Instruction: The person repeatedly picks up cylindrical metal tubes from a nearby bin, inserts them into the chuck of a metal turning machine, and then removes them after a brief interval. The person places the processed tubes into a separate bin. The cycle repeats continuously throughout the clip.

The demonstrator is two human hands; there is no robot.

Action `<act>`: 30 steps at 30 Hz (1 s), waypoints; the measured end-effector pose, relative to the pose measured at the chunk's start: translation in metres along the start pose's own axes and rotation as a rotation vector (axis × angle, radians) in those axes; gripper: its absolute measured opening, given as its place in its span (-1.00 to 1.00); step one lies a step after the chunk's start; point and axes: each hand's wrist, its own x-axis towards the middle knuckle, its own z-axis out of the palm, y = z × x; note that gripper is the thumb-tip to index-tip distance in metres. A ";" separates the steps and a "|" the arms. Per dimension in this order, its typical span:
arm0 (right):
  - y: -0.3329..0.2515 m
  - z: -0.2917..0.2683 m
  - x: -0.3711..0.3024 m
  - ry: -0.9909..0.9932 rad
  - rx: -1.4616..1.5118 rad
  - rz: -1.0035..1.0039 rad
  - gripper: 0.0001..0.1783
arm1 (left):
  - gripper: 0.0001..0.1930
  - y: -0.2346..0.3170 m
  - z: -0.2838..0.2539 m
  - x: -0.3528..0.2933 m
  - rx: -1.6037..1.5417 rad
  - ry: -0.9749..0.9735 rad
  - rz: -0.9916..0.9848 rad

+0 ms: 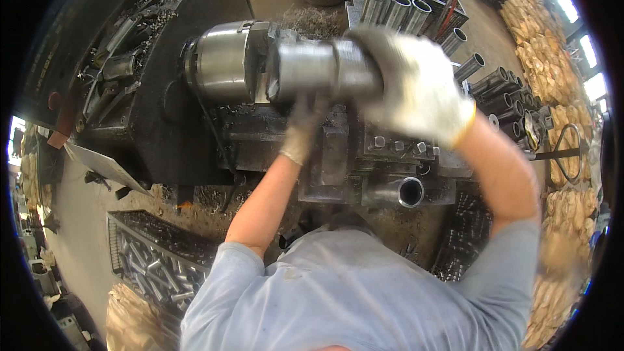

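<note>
A thick steel cylinder (312, 68) with a stepped outer surface lies sideways in front of the lathe chuck (224, 62), its left end close to the jaws; whether it touches them I cannot tell. My right hand (416, 84), in a whitish glove, is wrapped over the cylinder's right end and smeared by motion. My left hand (302, 130), in a dirty glove, reaches up to the cylinder's near underside. Its fingers are dark and blurred, partly hidden beneath the metal.
Below the cylinder is the lathe carriage with a bolted tool post (400, 147). A short steel tube (403, 192) lies at its near side. Several tubes (396, 8) stand at the back right. A mesh crate of metal pieces (153, 266) stands at the lower left; wrapped stacks (562, 156) line the right.
</note>
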 end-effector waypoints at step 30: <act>0.129 0.125 0.057 -0.768 0.044 0.438 0.04 | -0.58 -0.191 -0.296 -0.251 -0.551 1.009 -0.368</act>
